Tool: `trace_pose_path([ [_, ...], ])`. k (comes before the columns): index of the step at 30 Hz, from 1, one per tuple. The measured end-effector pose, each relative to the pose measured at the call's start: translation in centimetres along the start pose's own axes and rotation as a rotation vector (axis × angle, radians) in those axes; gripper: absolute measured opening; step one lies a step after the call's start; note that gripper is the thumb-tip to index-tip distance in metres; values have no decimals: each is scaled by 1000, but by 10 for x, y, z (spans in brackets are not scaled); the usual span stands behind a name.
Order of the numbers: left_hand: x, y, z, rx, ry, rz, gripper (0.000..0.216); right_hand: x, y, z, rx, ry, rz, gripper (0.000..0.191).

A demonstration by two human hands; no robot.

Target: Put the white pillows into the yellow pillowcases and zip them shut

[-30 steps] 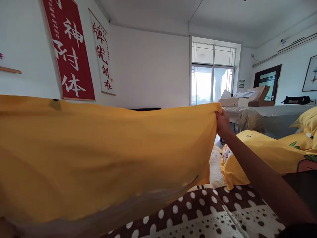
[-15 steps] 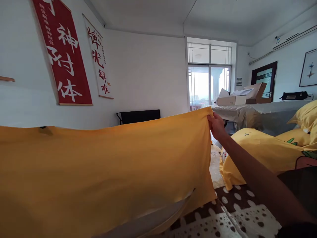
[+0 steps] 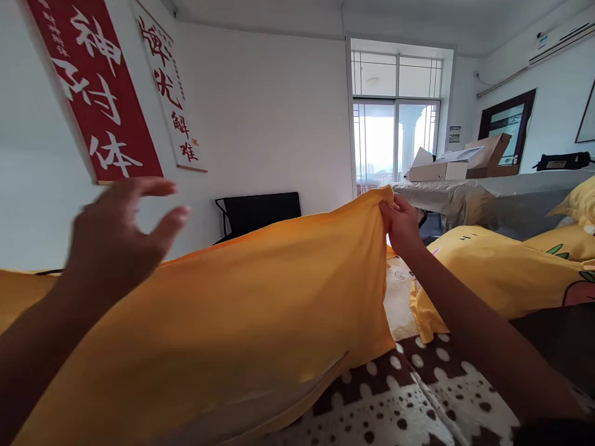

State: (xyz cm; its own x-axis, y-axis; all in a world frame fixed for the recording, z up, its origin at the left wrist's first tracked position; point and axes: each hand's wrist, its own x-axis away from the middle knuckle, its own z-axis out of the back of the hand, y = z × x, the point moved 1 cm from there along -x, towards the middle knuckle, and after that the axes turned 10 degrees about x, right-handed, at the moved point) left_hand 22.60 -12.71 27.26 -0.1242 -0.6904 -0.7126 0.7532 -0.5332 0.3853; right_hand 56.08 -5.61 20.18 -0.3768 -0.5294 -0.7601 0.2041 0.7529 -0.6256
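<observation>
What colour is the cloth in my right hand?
The cloth is yellow-orange; the head view shows it best.

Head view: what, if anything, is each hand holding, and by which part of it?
The right hand pinches the yellow pillowcase by its upper corner, at the picture's right. The left hand is open and holds nothing.

hands (image 3: 403,224) 2; yellow cloth (image 3: 260,297) 1; scrolls (image 3: 105,93) 2; window (image 3: 376,139) 1; door (image 3: 526,118) 1; pouch (image 3: 564,162) 1

1 head cam, fwd view twd window (image 3: 375,139).
</observation>
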Motion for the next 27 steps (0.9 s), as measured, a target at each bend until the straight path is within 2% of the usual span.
trace_pose_path([
  [2,-5,32,-33,-123,9,-204,44,0,6,-3,-150,-23,-114,22],
  [4,-12,67,-73,-190,-131,-333,64,-1,6,-3,-194,-37,-128,24],
  [6,-20,95,-108,-156,-246,-290,73,-2,-1,3,-173,-70,-79,25],
  [9,-30,118,-142,-72,-366,-213,53,-5,-15,18,-91,-118,9,27],
  [11,-35,122,-155,25,-440,-214,39,-3,-17,31,-51,-120,26,29],
  [13,-37,122,-162,142,-473,-226,35,6,-8,44,-53,-117,9,36],
  [15,-40,123,-165,214,-448,-206,35,24,15,53,-79,-166,-37,45],
  [17,-43,125,-166,217,-416,-182,36,51,46,60,-92,-293,-128,48],
  [19,-47,130,-167,141,-381,-178,33,80,78,63,-72,-454,-282,46],
  [22,-49,139,-177,-90,-324,-250,23,114,112,62,-4,-538,-450,33],
  [24,-46,145,-191,-230,-279,-319,18,125,120,58,40,-550,-453,26],
  [27,-40,150,-216,-314,-226,-384,27,131,123,46,71,-517,-392,20],
])
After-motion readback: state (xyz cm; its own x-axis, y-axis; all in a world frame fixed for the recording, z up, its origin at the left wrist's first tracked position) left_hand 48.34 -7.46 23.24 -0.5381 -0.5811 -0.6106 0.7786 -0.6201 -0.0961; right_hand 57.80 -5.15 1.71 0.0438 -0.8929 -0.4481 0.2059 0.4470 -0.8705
